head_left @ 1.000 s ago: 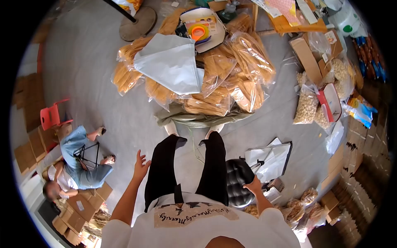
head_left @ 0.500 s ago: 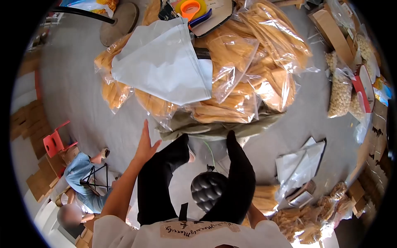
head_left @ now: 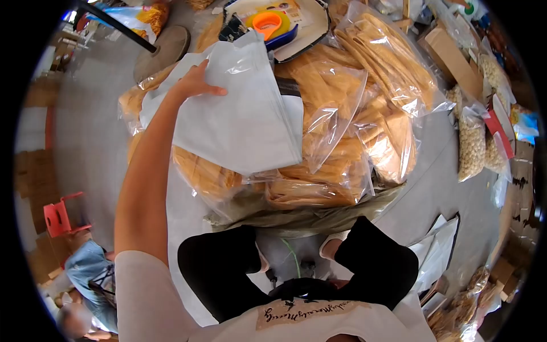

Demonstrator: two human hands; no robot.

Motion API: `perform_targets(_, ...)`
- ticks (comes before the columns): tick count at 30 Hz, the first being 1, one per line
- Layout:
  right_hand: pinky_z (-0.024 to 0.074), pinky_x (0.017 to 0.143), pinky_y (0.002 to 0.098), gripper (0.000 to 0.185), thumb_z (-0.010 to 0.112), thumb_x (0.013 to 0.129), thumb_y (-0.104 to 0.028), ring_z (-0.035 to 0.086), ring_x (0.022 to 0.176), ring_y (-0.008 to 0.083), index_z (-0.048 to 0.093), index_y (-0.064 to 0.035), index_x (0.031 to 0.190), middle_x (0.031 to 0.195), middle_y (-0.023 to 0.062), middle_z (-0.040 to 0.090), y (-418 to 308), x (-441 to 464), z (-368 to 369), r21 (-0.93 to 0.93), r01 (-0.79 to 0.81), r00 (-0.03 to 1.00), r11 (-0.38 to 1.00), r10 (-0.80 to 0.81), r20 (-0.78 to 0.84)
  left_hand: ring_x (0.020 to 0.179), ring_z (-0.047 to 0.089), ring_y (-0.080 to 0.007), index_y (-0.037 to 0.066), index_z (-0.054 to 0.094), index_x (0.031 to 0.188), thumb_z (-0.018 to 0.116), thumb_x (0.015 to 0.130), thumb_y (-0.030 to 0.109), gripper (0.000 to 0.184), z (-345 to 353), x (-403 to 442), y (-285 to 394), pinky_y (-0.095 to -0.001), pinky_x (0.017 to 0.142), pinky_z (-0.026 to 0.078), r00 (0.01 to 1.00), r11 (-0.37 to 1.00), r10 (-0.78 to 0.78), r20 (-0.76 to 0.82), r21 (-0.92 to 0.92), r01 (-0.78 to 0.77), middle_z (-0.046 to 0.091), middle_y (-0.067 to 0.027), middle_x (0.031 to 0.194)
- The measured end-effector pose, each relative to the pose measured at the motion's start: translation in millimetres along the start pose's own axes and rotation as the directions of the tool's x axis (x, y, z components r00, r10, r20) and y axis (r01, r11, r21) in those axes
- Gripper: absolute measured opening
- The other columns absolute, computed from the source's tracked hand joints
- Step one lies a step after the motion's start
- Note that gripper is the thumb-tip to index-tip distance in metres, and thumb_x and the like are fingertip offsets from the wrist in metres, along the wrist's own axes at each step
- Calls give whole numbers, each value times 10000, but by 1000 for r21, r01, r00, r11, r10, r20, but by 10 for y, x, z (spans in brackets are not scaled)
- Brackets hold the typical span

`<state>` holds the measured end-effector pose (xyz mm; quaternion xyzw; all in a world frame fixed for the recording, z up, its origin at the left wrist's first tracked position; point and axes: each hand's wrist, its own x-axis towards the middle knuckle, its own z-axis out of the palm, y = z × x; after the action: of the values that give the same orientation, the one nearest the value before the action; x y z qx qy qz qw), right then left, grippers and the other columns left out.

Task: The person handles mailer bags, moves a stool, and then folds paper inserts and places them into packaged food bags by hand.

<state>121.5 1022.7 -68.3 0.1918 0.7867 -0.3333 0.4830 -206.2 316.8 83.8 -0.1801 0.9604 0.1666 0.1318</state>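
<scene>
My left hand (head_left: 196,84) reaches far forward over a stack of flat whitish plastic bags (head_left: 239,114). Its thumb and fingers are spread, lying at the upper left of the stack, and no grip shows. Beneath the bags are clear plastic packs of long tan dried food sheets (head_left: 325,97). An orange and yellow tape roll (head_left: 268,25) with a blue part sits just beyond them on a tray (head_left: 305,40). Of my right hand (head_left: 338,283), only a small patch of skin seems to show low by the dark stool, between my legs; its fingers are hidden.
Olive cloth (head_left: 307,219) hangs along the near edge of the pile. A round stand base (head_left: 162,54) with a pole is at upper left. Bags of pale pieces (head_left: 472,142) and cartons line the right. Another person sits at lower left near a red chair (head_left: 57,219).
My left hand has moved forward from beside my knee onto the whitish bags. My body has lowered onto the stool, with my knees spread wider, and the view has shifted.
</scene>
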Motion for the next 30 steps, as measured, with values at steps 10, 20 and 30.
perform_targets(10,457,775,337,354,600,788,-223,589,866,229,564,2,1058,923,136,629,67,390,-385,28,111,992,993,-109,-60,936,557,-291,37,618,980,762,546,210,489,92,-1076,109,-349,794,446,990,997,18,143,-71,-8,577,-154,1028)
perform_targets(20,456,765,322,299,564,835,-203,589,842,200,573,7,1048,906,113,634,-407,803,-1542,472,586,811,659,-474,-344,866,553,-333,62,619,898,474,601,-94,365,-131,-2580,860,-384,773,423,889,939,273,-369,-101,-330,609,-134,901)
perform_targets(30,332,976,350,782,770,648,-195,414,1195,223,364,-59,1303,1284,96,450,-3125,-1734,-1382,-395,919,-59,3,-988,-145,906,599,-200,1,602,977,458,664,-109,361,-1316,-3966,1550,-268,823,436,440,752,510,-740,134,-646,634,-112,957)
